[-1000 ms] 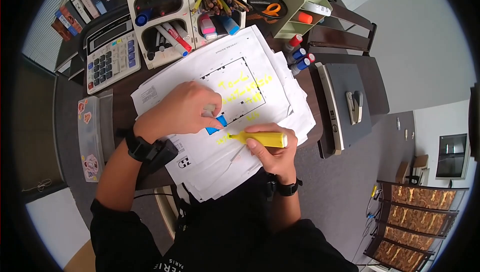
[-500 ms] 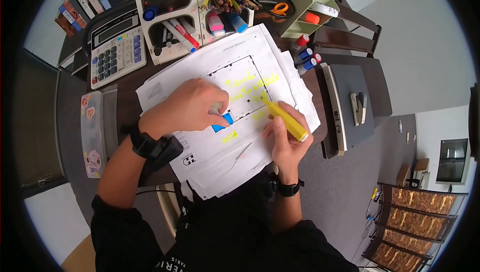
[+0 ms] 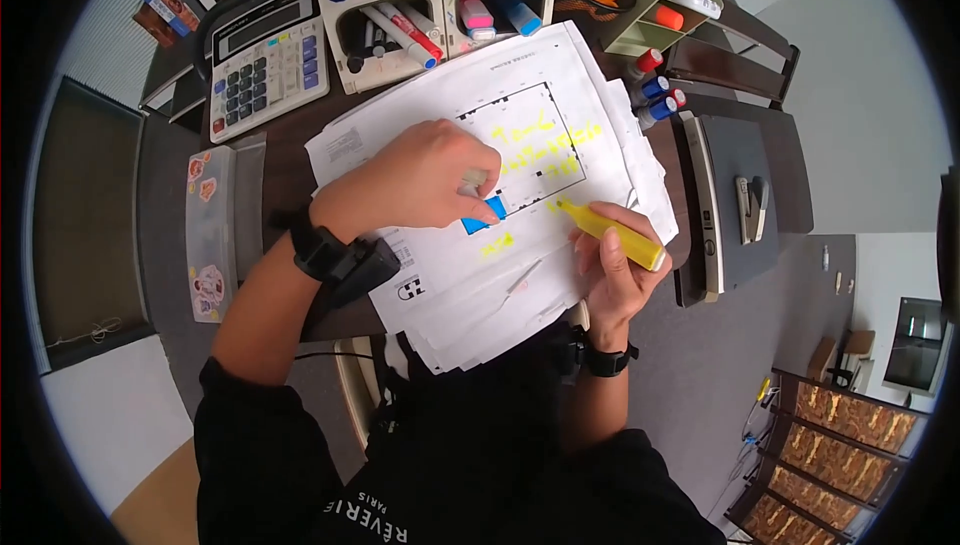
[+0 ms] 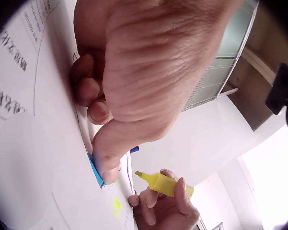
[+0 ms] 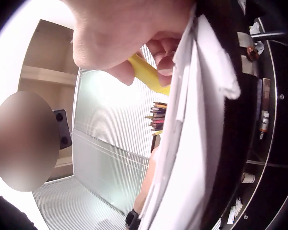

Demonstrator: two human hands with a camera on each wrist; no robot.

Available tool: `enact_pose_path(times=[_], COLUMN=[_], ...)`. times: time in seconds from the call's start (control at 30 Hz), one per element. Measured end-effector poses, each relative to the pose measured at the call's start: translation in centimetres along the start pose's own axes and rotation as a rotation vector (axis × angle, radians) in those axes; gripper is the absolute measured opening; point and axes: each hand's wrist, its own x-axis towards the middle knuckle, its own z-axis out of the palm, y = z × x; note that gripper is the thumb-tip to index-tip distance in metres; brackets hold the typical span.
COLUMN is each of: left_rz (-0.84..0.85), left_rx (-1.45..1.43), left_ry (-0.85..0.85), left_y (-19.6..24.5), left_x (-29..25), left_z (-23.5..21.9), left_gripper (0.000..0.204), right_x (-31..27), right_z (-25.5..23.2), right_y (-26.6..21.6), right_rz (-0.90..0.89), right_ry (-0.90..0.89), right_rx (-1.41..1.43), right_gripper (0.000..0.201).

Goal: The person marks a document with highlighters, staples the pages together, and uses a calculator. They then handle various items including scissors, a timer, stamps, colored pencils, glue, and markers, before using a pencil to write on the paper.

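In the head view my right hand (image 3: 615,270) holds an uncapped yellow highlighter (image 3: 610,235). Its tip is right by a small yellow mark at the lower edge of a printed plan on the top sheet (image 3: 440,315). The left wrist view also shows this highlighter (image 4: 161,183), with the fingers wrapped around its barrel. My left hand (image 3: 420,180) rests on the sheet with its fingers bent. Its thumb lies over a flat blue patch (image 3: 485,217) at the plan's corner. I cannot tell whether anything sits inside the left hand. Yellow handwriting (image 3: 545,135) covers the plan's right half.
Behind the papers stands a white pen organizer (image 3: 390,30) with markers and pencils. A calculator (image 3: 268,65) and a stickered clear case (image 3: 210,235) are on the left. Several red and blue-capped tubes (image 3: 655,90), a dark binder (image 3: 735,195) and a stapler (image 3: 750,210) are on the right.
The highlighter has lifted from the lower yellow marks, moved right over the upper writing, then come back down to the small mark. The left hand keeps its place on the paper. The view has shifted.
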Motion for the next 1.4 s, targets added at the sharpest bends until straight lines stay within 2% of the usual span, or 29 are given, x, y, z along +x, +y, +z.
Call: enact_pose_path(times=[0.17, 0.23, 0.27, 0.37, 0.47, 0.6, 0.73, 0.83, 0.9, 1.1, 1.23, 1.3, 1.4], left_rz=[0.004, 0.01, 0.004, 0.005, 0.002, 0.003, 0.017, 0.06, -0.084, 0.025, -0.007, 0.01, 0.025], left_rx=[-0.007, -0.013, -0.009, 0.007, 0.008, -0.002, 0.027, 0.034, -0.007, 0.018, 0.032, 0.007, 0.03], left_ry=[0.006, 0.018, 0.009, 0.009, 0.005, 0.012, 0.024, 0.038, -0.061, 0.031, -0.012, 0.02, 0.029], left_y=[-0.2, -0.2, -0.2, -0.1, -0.1, -0.3, -0.5, -0.4, 0.2, -0.3, -0.2, -0.1, -0.2], left_x=[0.0, -0.1, -0.1, 0.0, 0.0, -0.1, 0.0, -0.1, 0.1, -0.1, 0.0, -0.1, 0.0], left_z=[0.3, 0.3, 0.2, -0.1, 0.1, 0.2, 0.3, 0.4, -0.1, 0.3, 0.2, 0.1, 0.2], left_gripper=[0.029, 0.029, 0.029, 0.029, 0.029, 0.028, 0.028, 0.028, 0.028, 0.029, 0.029, 0.029, 0.028], right_x=[0.0, 0.1, 0.2, -0.1, -0.1, 0.0, 0.0, -0.3, -0.2, -0.3, -0.2, -0.1, 0.0], right_z=[-0.5, -0.3, 0.0, 0.5, 0.6, 1.0, 0.9, 0.7, 0.9, 0.8, 0.8, 1.0, 1.0], right_y=[-0.7, -1.2, -1.5, -1.9, -1.6, -2.0, -1.7, -1.5, -1.6, -1.1, -1.5, -2.0, -1.9], right_rz=[0.03, 0.143, 0.14, 0.157, 0.142, 0.238, 0.25, 0.17, 0.201, 0.175, 0.169, 0.234, 0.14], right_ry=[-0.094, -0.124, -0.128, -0.244, -0.252, -0.214, -0.204, -0.229, -0.19, -0.205, -0.212, -0.202, -0.21], right_rx=[-0.029, -0.09, -0.087, -0.232, -0.265, -0.223, -0.23, -0.301, -0.299, -0.276, -0.298, -0.264, -0.189], right_gripper=[0.028, 0.025, 0.025, 0.021, 0.023, 0.023, 0.023, 0.022, 0.021, 0.019, 0.02, 0.02, 0.02])
